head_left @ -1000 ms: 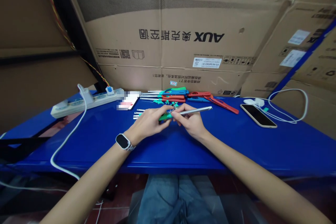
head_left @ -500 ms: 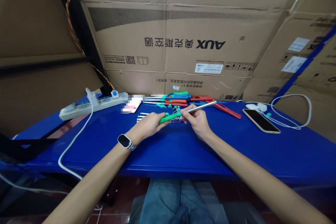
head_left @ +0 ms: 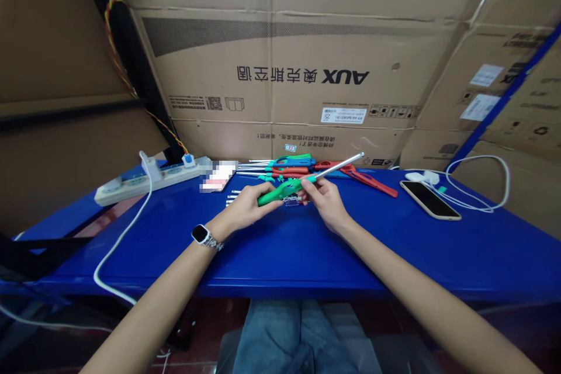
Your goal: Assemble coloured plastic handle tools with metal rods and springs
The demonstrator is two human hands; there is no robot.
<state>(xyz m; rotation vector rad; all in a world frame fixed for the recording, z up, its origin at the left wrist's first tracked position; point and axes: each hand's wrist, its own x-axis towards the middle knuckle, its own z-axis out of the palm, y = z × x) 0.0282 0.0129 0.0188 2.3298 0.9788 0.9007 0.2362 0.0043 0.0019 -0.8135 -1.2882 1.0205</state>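
Between my hands is a green long-necked lighter (head_left: 284, 189), its silver tube slanting up to the right. My left hand (head_left: 249, 205) is closed round the handle end. The fingers of my right hand (head_left: 326, 198) pinch it where the green body meets the tube. Just behind lie several assembled lighters (head_left: 293, 170) in green, blue and red, tubes pointing left. Small green parts (head_left: 265, 177) sit in front of them. Loose silver tubes (head_left: 231, 196) stick out beyond my left hand, and clear and red parts (head_left: 293, 201) show partly below the held lighter.
Red and blue handle pieces (head_left: 372, 181) lie at the back right of the blue table (head_left: 280, 257). A phone (head_left: 430, 200) rests beside a white charger and cable (head_left: 477, 207). On the left are a power strip (head_left: 153, 180) and a white cord (head_left: 127, 239). Cardboard (head_left: 307, 41) walls the back.
The green lighter has turned in my hands, so more of its handle and trigger opening shows. Its tube tip is higher. The view has shifted slightly.
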